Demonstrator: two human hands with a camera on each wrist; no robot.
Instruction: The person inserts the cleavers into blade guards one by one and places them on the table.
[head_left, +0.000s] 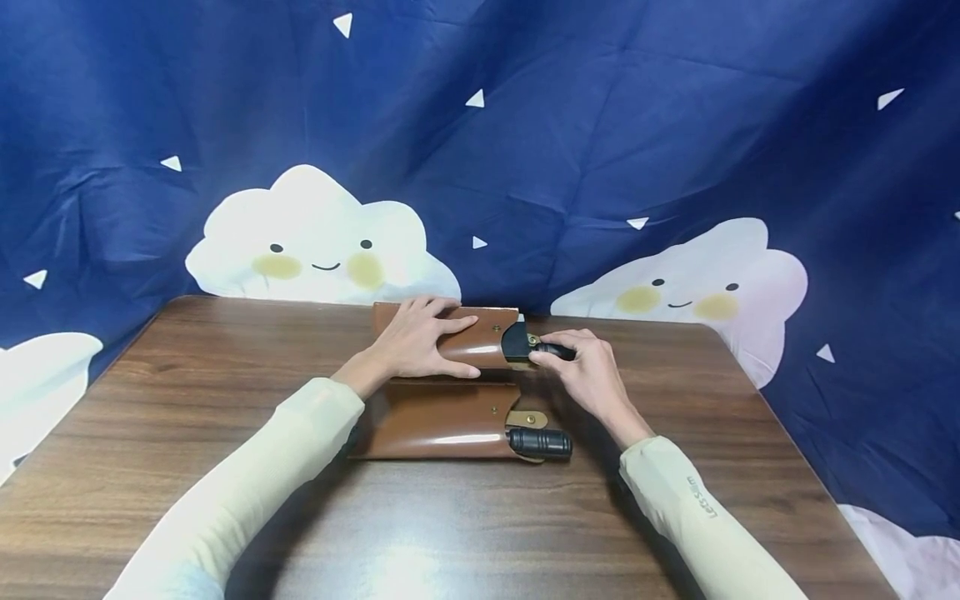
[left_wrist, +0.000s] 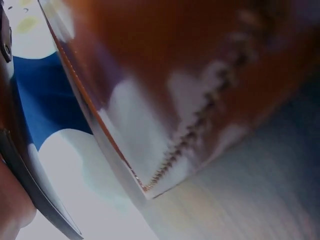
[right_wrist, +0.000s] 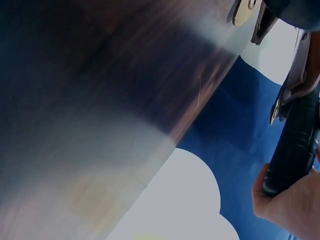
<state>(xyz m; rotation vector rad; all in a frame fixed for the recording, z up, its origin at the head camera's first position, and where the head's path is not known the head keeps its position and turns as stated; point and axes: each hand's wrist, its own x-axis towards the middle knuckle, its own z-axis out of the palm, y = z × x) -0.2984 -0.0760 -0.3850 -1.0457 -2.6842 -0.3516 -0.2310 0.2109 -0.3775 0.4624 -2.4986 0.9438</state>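
Two brown leather sheaths lie one behind the other. My left hand (head_left: 423, 342) rests on the far sheath (head_left: 487, 337), its fingers spread over the leather and its thumb along the near edge. My right hand (head_left: 588, 367) grips the black handle (head_left: 557, 350) of a tool at that sheath's right mouth. Beside the handle a dark flat part (head_left: 515, 342) shows; whether it is blade or lining I cannot tell. In the right wrist view, thumb and fingers close on the handle (right_wrist: 295, 145). The near sheath (head_left: 442, 425) holds a second tool, its ribbed black handle (head_left: 542, 442) sticking out right.
The near sheath's tan snap strap (head_left: 527, 419) sticks out, unfastened. Its stitched corner (left_wrist: 150, 187) fills much of the left wrist view. Both sheaths lie on a wood-grain table (head_left: 465, 517). Behind its back edge hangs a blue cloth (head_left: 525, 150) with white clouds.
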